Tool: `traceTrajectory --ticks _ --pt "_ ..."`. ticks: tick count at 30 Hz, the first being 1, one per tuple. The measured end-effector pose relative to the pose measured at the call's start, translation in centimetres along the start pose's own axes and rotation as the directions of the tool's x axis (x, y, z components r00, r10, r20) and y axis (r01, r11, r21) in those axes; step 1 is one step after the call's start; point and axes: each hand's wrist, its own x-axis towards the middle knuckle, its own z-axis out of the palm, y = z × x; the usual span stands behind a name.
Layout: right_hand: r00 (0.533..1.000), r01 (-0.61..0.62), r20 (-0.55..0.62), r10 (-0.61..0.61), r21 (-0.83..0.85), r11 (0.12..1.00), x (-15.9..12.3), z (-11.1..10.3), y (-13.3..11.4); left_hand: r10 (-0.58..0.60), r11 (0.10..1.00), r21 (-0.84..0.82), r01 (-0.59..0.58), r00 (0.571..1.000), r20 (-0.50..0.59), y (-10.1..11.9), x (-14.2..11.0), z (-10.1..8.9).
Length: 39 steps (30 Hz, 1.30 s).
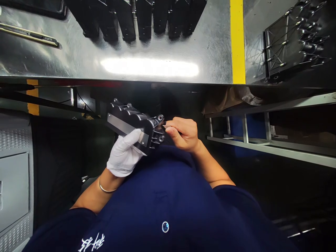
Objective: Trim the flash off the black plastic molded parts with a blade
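Observation:
My left hand (pixel 125 153), in a white glove, grips a black moulded plastic part (pixel 133 124) from below, holding it just in front of my body under the table edge. My bare right hand (pixel 183 133) is closed in a pinch on a small blade (pixel 166 126), whose tip touches the right end of the part beside its round metal-lined holes.
A shiny metal worktable (pixel 78 59) spans the top, with a yellow stripe (pixel 237 42). A row of black parts (pixel 136 17) lies along its far side, another black part (pixel 291 42) at right, a utility knife (pixel 28 35) at left. A grey cabinet (pixel 14 175) stands left, a metal rack (pixel 270 148) right.

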Motion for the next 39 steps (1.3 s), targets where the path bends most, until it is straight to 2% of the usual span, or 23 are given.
traceTrajectory --ticks 4,8,11,12,14,15,16,17,19,21,23,27,33,39 --pt "0.999 -0.012 -0.038 0.011 -0.028 1.0 0.0 0.2 -0.1 0.047 0.998 0.03 -0.047 0.999 0.007 -0.1 -0.1 0.6" --pt "0.997 -0.056 -0.06 0.054 -0.031 0.998 0.0 1.1 0.1 0.07 0.991 0.111 -0.073 0.997 0.035 0.1 0.3 0.0" --pt "0.976 -0.201 -0.096 0.197 -0.037 0.979 0.1 1.4 1.5 0.124 0.982 0.123 -0.141 0.983 0.137 -0.1 0.4 -1.3" --pt "0.948 -0.29 -0.149 0.281 -0.039 0.956 0.1 1.2 2.1 0.12 0.982 0.127 -0.143 0.977 0.175 -0.3 0.3 -1.8" --pt "0.845 -0.473 -0.293 0.447 -0.019 0.881 0.2 0.6 3.4 0.068 0.983 0.152 -0.106 0.969 0.239 -0.6 0.0 -2.6" --pt "0.796 -0.528 -0.347 0.495 0.001 0.849 0.1 0.2 3.7 0.03 0.983 0.166 -0.073 0.969 0.247 -0.7 0.0 -2.8" --pt "0.776 -0.548 -0.363 0.516 0.019 0.837 0.0 -0.1 3.9 0.005 0.985 0.168 -0.047 0.97 0.242 -0.8 0.1 -2.8" --pt "0.789 -0.534 -0.345 0.509 0.025 0.845 -0.1 -0.2 3.7 -0.01 0.987 0.161 -0.026 0.974 0.224 -0.7 0.3 -2.7" --pt "0.868 -0.441 -0.242 0.434 0.027 0.897 -0.4 0.1 2.8 -0.009 0.995 0.101 -0.007 0.988 0.155 -0.3 1.0 -2.3" --pt "0.945 -0.299 -0.121 0.303 0.049 0.953 -0.8 0.9 1.4 -0.019 1.0 0.018 0.018 0.997 0.076 0.3 1.7 -1.9" --pt "0.979 -0.185 -0.073 0.191 0.083 0.979 -0.9 2.0 0.4 -0.045 0.998 -0.051 0.046 0.999 0.012 0.7 2.2 -1.6" --pt "0.989 -0.099 -0.099 0.107 0.085 0.991 -0.8 3.1 0.0 -0.086 0.994 -0.073 0.083 0.996 -0.035 0.9 2.0 -1.4" --pt "0.994 -0.081 -0.068 0.086 0.064 0.995 -0.5 2.3 0.3 -0.096 0.982 -0.168 0.082 0.992 -0.078 0.7 1.5 -1.1" --pt "0.997 -0.073 -0.039 0.073 -0.007 0.997 -0.7 1.6 -0.2 -0.119 0.985 -0.127 0.12 0.993 0.012 0.6 1.4 -1.2"
